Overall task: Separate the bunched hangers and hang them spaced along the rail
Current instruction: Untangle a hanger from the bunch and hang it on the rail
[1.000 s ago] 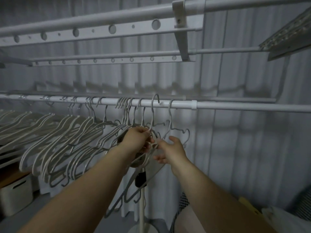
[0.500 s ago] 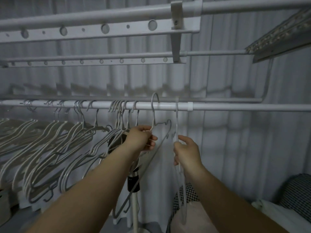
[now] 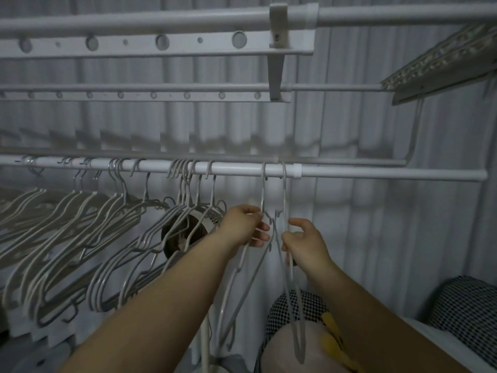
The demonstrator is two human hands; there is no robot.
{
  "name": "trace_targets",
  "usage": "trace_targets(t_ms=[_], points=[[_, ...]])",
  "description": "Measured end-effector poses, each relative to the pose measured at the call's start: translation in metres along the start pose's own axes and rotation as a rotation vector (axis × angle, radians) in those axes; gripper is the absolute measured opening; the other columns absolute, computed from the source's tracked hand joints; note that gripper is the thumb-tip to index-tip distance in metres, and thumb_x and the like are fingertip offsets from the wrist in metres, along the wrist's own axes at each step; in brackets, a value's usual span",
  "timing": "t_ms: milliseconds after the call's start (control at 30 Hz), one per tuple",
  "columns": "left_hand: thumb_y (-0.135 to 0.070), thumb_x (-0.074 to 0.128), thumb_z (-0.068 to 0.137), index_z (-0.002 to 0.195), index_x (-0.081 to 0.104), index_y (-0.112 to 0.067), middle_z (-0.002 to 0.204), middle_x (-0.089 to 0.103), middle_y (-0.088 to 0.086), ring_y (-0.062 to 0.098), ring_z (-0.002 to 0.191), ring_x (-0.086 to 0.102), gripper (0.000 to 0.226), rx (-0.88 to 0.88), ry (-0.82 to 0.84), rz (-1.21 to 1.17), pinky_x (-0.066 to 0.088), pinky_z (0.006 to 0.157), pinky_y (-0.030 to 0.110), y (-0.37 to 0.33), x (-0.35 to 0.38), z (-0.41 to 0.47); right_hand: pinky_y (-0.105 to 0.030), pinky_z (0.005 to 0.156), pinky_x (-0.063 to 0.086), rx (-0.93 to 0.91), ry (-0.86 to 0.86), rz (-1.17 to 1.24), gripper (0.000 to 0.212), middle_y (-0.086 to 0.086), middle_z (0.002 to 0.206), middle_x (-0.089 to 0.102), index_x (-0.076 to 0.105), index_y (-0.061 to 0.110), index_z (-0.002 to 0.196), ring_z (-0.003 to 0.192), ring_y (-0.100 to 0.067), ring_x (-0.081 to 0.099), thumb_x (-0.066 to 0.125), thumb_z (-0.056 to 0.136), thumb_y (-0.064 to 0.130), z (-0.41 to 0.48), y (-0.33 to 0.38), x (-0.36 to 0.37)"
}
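Step in hand: spacing 2 separated hangers on the rail [image 3: 376,174]; the left hand [image 3: 246,227] has fingers curled round the neck of the left hanger [image 3: 262,195], the right hand [image 3: 305,244] pinches the shoulder wire of the right hanger [image 3: 284,195], and both hooks sit over the rail close together, just beside its white collar [image 3: 297,171]. The bunched hangers [image 3: 185,189] hang apart to the left, several hooks touching. Judged next move: slide these 2 hooks wider apart, release, then draw another from the bunch

A standing fan [image 3: 176,239] fronts the pleated curtain [image 3: 376,238]; a houndstooth cushion [image 3: 468,313] lies lower right.
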State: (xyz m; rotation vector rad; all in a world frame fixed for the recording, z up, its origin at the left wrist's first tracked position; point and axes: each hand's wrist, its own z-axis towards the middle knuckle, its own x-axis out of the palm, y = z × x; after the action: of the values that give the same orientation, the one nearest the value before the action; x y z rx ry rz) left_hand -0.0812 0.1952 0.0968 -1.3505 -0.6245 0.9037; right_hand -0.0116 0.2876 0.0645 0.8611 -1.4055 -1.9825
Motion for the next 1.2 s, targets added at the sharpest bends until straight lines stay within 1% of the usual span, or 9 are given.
trace_targets(t_ms=[167,267,367,467,633,833,967,1067,1200], points=[[-0.024,0.048,0.092,0.120,0.057,-0.012,0.116,0.063,0.006,0.022,0.106,0.058,0.032,0.292,-0.255,0.616,0.045,0.088,0.028,0.006,-0.030,-0.019,-0.017,0.057,0.041,-0.013,0.001,-0.066,0.052,-0.001,0.080,0.052,0.029,0.010,0.138,0.069,-0.011,0.051,0.049,0.090,0.012,0.002,0.001,0.006],[-0.026,0.049,0.091,0.119,0.059,-0.016,0.120,0.061,0.005,0.023,0.113,0.052,0.031,0.435,-0.509,0.861,0.042,0.092,0.033,0.011,-0.060,-0.044,-0.033,0.099,0.038,-0.085,-0.095,-0.187,0.061,-0.009,0.135,0.042,0.023,0.013,0.142,0.122,-0.024,0.042,0.052,0.089,0.020,0.004,0.005,0.013],[-0.028,0.050,0.090,0.124,0.051,-0.016,0.126,0.054,0.007,0.026,0.116,0.048,0.036,0.313,-0.540,1.031,0.040,0.090,0.035,0.017,-0.083,-0.065,-0.032,0.110,0.021,-0.288,-0.160,-0.399,0.065,-0.004,0.149,0.026,0.024,0.017,0.143,0.137,-0.023,0.021,0.055,0.087,0.027,-0.004,0.017,0.025],[-0.032,0.049,0.090,0.127,0.045,-0.017,0.128,0.053,0.005,0.024,0.117,0.050,0.041,0.226,-0.478,1.139,0.041,0.090,0.033,0.025,-0.090,-0.078,-0.032,0.113,0.012,-0.457,-0.093,-0.690,0.063,0.000,0.154,0.013,0.024,0.021,0.143,0.141,-0.019,0.008,0.053,0.088,0.033,-0.008,0.027,0.038],[-0.038,0.043,0.091,0.130,0.038,-0.022,0.131,0.052,-0.002,0.022,0.124,0.045,0.042,0.140,-0.482,1.367,0.031,0.101,0.034,0.038,-0.093,-0.079,-0.042,0.113,0.017,-0.243,-0.026,-0.801,0.082,-0.007,0.156,-0.009,0.003,0.022,0.146,0.142,-0.026,0.000,0.057,0.086,0.034,-0.001,0.020,0.054],[-0.027,0.041,0.091,0.124,0.046,-0.019,0.126,0.053,0.000,0.023,0.122,0.042,0.034,0.081,-0.467,1.523,0.027,0.101,0.033,0.053,-0.093,-0.065,-0.036,0.097,0.040,-0.153,-0.017,-0.733,0.083,-0.006,0.155,-0.014,-0.006,0.022,0.146,0.135,-0.030,0.025,0.050,0.088,0.007,0.002,0.009,0.054],[-0.016,0.041,0.092,0.109,0.058,-0.017,0.114,0.061,0.002,0.022,0.110,0.053,0.024,0.114,-0.435,1.528,0.038,0.087,0.029,0.055,-0.093,-0.057,-0.036,0.087,0.049,-0.183,-0.010,-0.548,0.075,-0.005,0.152,0.011,0.005,0.019,0.147,0.115,-0.030,0.050,0.045,0.087,-0.002,0.004,0.000,0.043],[-0.011,0.040,0.092,0.101,0.061,-0.012,0.105,0.065,0.005,0.024,0.096,0.062,0.022,0.122,-0.435,1.404,0.039,0.068,0.026,0.051,-0.093,-0.051,-0.032,0.093,0.042,-0.191,-0.049,-0.377,0.064,-0.010,0.145,0.028,0.018,0.014,0.144,0.118,-0.030,0.047,0.044,0.087,-0.003,0.006,-0.008,0.033],[-0.012,0.041,0.093,0.101,0.062,-0.009,0.103,0.066,0.009,0.026,0.095,0.061,0.023,0.131,-0.442,1.220,0.037,0.066,0.026,0.043,-0.092,-0.038,-0.029,0.085,0.045,-0.148,-0.028,-0.258,0.057,-0.011,0.125,0.049,0.028,0.011,0.139,0.105,-0.024,0.052,0.043,0.087,-0.006,0.011,-0.011,0.019]])
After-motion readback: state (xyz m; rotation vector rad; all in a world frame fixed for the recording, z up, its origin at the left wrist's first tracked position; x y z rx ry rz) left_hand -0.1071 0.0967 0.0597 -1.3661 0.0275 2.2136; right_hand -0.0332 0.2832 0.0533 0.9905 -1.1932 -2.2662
